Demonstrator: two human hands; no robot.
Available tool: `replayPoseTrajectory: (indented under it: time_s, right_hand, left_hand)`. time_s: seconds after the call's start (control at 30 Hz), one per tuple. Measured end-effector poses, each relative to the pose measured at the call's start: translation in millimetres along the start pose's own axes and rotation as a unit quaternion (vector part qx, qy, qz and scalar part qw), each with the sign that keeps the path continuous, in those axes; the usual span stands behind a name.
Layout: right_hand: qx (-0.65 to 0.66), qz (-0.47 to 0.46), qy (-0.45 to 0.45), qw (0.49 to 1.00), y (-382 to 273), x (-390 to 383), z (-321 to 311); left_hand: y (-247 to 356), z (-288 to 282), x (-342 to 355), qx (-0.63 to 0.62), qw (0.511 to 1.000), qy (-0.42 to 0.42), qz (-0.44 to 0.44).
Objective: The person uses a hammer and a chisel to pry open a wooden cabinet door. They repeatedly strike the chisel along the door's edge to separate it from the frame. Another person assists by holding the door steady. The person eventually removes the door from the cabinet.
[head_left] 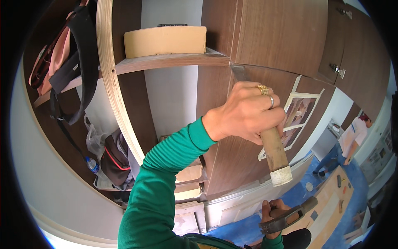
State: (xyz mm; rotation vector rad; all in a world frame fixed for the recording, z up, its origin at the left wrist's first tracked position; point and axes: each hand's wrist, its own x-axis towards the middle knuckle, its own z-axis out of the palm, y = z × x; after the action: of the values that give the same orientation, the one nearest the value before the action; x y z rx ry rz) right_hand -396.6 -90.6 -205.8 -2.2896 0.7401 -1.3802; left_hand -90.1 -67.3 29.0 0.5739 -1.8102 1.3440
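Observation:
My left hand (248, 110), with two rings on its fingers, is closed around a chisel (274, 154). The tool has a worn wooden handle with a pale end, and its grey flat blade points up to the seam below the upper cabinet door (277, 33). Most of the blade is hidden by my fingers. Lower down, my right hand (275, 207) grips a hammer (286, 220) with a dark metal head. The hammer's head is below the butt of the chisel, apart from it. Its handle is mostly hidden.
A cardboard box (166, 41) sits on an open shelf. On the left, a pale wooden upright (108, 70) stands before hanging bags (83, 45) and a backpack (116, 159). At right, another person (354, 137) stands beyond a wooden board (331, 207) bearing tools, above blue floor sheeting (236, 232).

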Motion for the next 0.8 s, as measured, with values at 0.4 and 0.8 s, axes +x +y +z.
replayPoseTrajectory:
  time_s: [0.4,0.8]
  right_hand:
    - [-0.075,-0.058,0.024,0.995,-1,2,-12]
    - [-0.029,0.012,-0.011,0.999,1,5,-21]
  left_hand:
    - [0,2,5,-0.027,0.999,0.039,0.001]
    - [0,12,5,-0.043,0.994,0.094,-0.025]
